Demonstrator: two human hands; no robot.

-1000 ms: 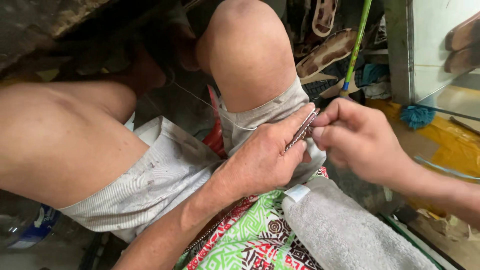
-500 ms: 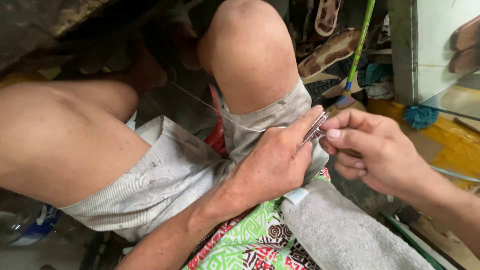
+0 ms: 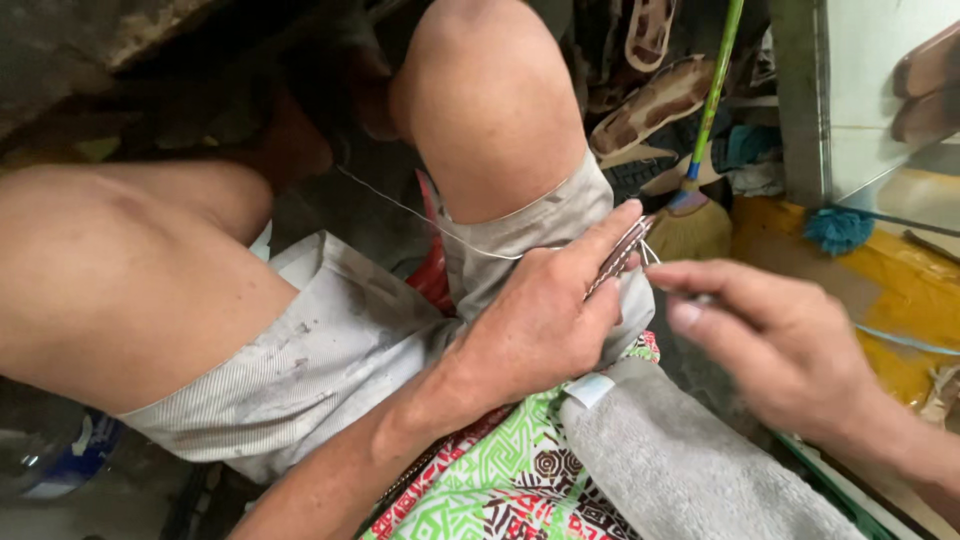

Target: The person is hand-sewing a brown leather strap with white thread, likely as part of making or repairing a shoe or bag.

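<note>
My left hand [image 3: 540,325] is clamped on a narrow brown leather strip [image 3: 618,260] trailing thin white thread [image 3: 430,222]; my right hand [image 3: 780,345] pinches together beside it, its contents hidden

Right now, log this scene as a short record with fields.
Left hand: pinches a thin striped strip against the knee
Right hand: beside the strip's tip, fingers pinched; what they hold is unclear
Thread: thin pale line running across the shorts to the strip
Lap: grey towel over patterned cloth
Background: broom, sandals
</note>
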